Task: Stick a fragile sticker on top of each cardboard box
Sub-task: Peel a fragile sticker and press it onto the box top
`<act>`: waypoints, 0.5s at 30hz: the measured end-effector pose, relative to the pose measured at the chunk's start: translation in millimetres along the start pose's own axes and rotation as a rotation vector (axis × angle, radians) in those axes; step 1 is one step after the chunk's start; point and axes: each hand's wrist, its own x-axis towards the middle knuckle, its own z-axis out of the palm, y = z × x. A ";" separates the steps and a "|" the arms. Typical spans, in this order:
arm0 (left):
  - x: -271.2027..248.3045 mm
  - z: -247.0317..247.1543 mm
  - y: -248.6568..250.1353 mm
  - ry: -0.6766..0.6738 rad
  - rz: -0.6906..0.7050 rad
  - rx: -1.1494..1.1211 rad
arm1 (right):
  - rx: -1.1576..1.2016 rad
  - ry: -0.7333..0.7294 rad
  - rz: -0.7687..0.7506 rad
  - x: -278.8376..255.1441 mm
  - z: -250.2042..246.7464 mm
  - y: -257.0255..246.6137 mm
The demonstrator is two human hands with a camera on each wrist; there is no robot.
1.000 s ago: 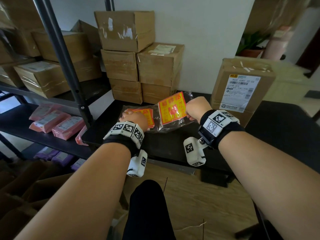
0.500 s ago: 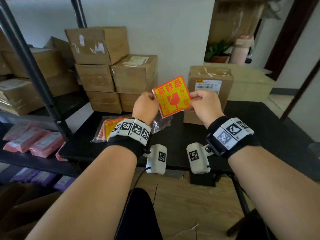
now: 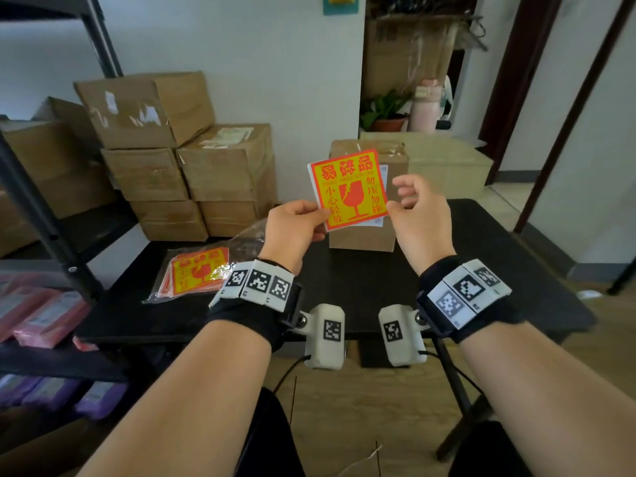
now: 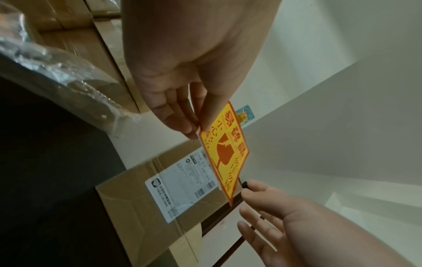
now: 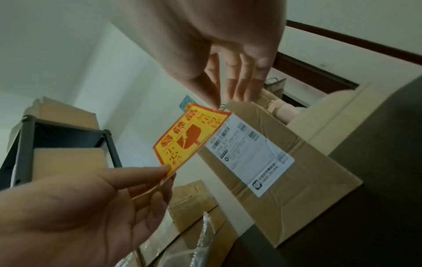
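Observation:
A yellow and red fragile sticker (image 3: 347,189) is held up in the air in front of a cardboard box (image 3: 361,239) that stands on the black table (image 3: 481,270). My left hand (image 3: 318,215) pinches the sticker's lower left corner between thumb and fingers. My right hand (image 3: 399,197) is at the sticker's right edge, fingers spread and loose, with the thumb tip by the lower right corner. In the right wrist view its straight fingers (image 5: 239,81) just reach the sticker (image 5: 189,139). The box carries a white shipping label (image 5: 251,159).
A clear plastic bag of more stickers (image 3: 196,273) lies on the table's left part. Stacked cardboard boxes (image 3: 220,160) stand against the wall behind it. A black metal shelf (image 3: 51,218) with boxes and pink packets (image 3: 44,318) is at the left.
The sticker came out of the bag and rose in front of the box. My right hand, which held its right edge half a second ago, has let go and opened.

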 end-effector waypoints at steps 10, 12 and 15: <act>-4.8 23.5 4.2 -0.038 -0.034 -0.089 | -0.092 -0.050 -0.122 -3.0 -4.5 4.1; -6.0 25.1 5.3 -0.040 -0.053 -0.118 | -0.094 -0.039 -0.115 -5.5 -3.1 3.9; -7.2 23.4 4.1 -0.055 -0.083 -0.149 | -0.042 -0.020 -0.008 -6.9 -6.8 4.0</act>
